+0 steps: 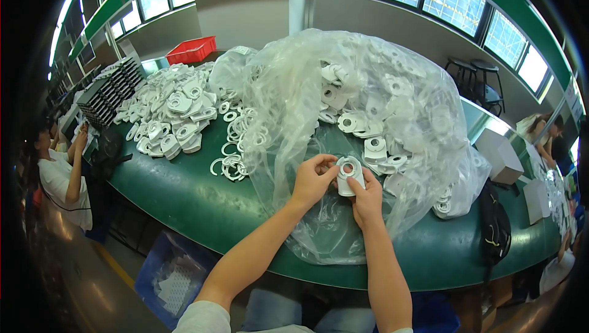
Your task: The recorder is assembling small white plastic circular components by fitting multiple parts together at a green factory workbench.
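Observation:
Between my two hands is a white plastic housing (345, 189), a flat piece with a rounded end and a round hole. My right hand (368, 199) grips its right side, the thumb lying across the face below the hole. At its upper left edge, my left hand (313, 178) pinches with thumb and fingertips near the ring around the hole. Whether that ring is a separate part, I cannot tell. Just beyond my hands, a large clear plastic bag (279, 88) lies open, filled with similar white housings (375, 146). Its film spreads beneath my forearms.
Loose white housings (179, 101) and thin white rings (233, 166) lie heaped on the green table (184, 189). A red bin (191, 49) and stacked dark trays (109, 97) stand farther back. A blue crate (147, 278) is below the left edge. Co-workers (66, 176) sit at both sides.

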The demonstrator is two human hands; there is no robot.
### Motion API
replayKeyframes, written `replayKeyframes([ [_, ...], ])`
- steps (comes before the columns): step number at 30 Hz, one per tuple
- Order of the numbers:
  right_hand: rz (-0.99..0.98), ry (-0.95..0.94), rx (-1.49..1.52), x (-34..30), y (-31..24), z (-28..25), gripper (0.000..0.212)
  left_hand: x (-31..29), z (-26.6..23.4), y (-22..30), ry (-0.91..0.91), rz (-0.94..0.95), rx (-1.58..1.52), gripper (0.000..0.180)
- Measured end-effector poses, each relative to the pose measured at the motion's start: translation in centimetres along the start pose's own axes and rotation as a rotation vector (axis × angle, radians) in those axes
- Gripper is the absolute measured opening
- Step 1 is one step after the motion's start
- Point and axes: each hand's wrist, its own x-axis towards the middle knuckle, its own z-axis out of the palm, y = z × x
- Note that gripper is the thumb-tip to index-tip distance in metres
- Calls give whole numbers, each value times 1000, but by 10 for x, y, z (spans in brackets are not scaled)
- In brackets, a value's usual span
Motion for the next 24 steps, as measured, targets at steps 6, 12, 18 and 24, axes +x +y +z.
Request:
replayKeyframes([
  [6,-8,-56,-29,-3,-4,2,34,2,-5,3,-74,-134,-84,15],
  [12,-13,-98,-24,-4,-5,4,32,3,-7,6,-48,-91,-17,13],
  [18,-35,-101,-34,-4,-5,3,30,2,-5,3,-60,-47,-56,11],
  [24,-72,-37,2,-7,-11,11,21,-1,-5,4,-89,-23,-32,10],
])
